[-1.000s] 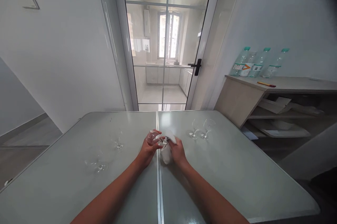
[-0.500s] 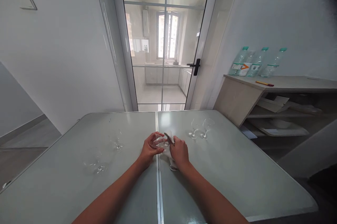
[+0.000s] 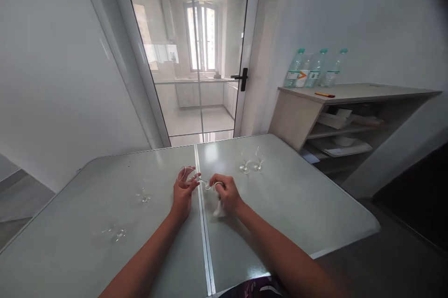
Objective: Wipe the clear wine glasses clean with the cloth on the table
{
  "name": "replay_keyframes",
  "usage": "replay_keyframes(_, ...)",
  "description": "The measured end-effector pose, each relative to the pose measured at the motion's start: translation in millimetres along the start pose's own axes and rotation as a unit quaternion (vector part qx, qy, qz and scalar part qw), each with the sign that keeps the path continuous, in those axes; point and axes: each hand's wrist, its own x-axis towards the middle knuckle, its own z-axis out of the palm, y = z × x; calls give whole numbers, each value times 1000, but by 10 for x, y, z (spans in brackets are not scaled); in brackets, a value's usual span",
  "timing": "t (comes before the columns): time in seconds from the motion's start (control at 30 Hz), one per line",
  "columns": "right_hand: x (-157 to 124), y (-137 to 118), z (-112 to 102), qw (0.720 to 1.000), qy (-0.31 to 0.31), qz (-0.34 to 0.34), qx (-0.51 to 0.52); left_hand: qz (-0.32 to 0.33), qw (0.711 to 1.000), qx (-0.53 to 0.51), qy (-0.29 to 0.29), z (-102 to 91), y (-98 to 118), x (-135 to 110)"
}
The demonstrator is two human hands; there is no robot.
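Note:
My left hand (image 3: 183,193) is closed around the bowl of a clear stemmed glass (image 3: 187,176), which lies tilted with its foot toward the right. Close to that foot, my right hand (image 3: 227,191) is closed on a whitish cloth (image 3: 219,209) whose loose end hangs below the fingers. Whether the cloth touches the glass at this moment I cannot tell. Two clear stemmed glasses stand to the right, one (image 3: 244,165) beside the other (image 3: 259,162). On the left are two more, a farther glass (image 3: 143,197) and a nearer glass (image 3: 119,234), both hard to make out.
The pale table (image 3: 168,260) has a metal seam (image 3: 207,251) down its middle. Beyond it is a glazed door (image 3: 217,121) with a black handle (image 3: 244,79). A wooden shelf unit (image 3: 292,116) at right carries several plastic bottles (image 3: 312,74) and a yellow-red stick (image 3: 325,95).
The view has turned toward the right. My right hand has drawn away from the bowl toward the foot of the glass, taking the cloth with it; my left hand still holds the bowl.

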Motion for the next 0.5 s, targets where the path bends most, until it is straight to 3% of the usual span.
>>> replay_keyframes(0.13, 5, 22, 53, 982, 16, 14, -189, 12, 998, 53, -32, -4, -60, -9)
replay_keyframes(0.27, -1, 47, 89, 943, -45, 34, -328, 42, 989, 112, -87, -20, -104, -29)
replay_keyframes(0.4, -24, 30, 68, 915, -67, 36, -397, 24, 985, 89, -148, 10, -115, -27)
replay_keyframes(0.5, 11, -35, -42, 923, -8, 26, -385, 12, 988, 41, -148, 41, -110, -24)
